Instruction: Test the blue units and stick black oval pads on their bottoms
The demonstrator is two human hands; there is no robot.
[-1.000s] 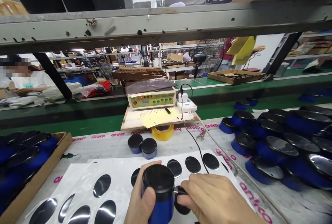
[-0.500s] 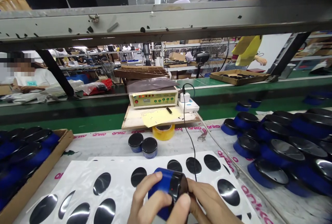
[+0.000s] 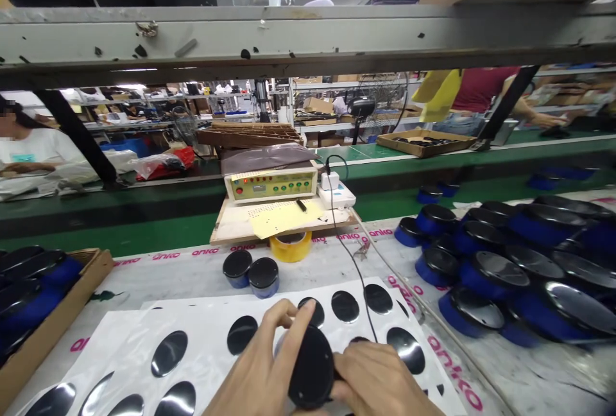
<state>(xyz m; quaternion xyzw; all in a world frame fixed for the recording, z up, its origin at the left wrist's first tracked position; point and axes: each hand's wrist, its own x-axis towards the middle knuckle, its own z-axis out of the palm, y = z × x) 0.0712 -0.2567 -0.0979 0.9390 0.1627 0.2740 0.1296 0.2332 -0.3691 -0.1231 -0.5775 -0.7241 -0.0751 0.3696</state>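
My left hand (image 3: 262,361) is closed round a round blue-and-black case (image 3: 312,368), its fingers along the left side and over the top. The case is tilted so its flat black face shows, hiding most of the blue side. At the right edge of the case, my right hand (image 3: 382,377) has its fingers curled against it; the fingertips are partly hidden. Below both hands lies a white sheet (image 3: 212,316) bearing several glossy black discs (image 3: 169,353). Two similar small cases, one at the left (image 3: 237,267) and one at the right (image 3: 264,276), stand just beyond the sheet.
Many blue-and-black cases (image 3: 493,268) crowd the right side; more fill a cardboard box (image 3: 58,313) at left. Behind are a roll of yellow tape (image 3: 290,246), a control box with buttons (image 3: 272,185), and a black cable (image 3: 353,262) running toward my hands. A shelf beam (image 3: 289,37) crosses above.
The case has turned in my hands: its blue side showed before, now its black face does. My left fingers have shifted over its top. The view has swung slightly right.
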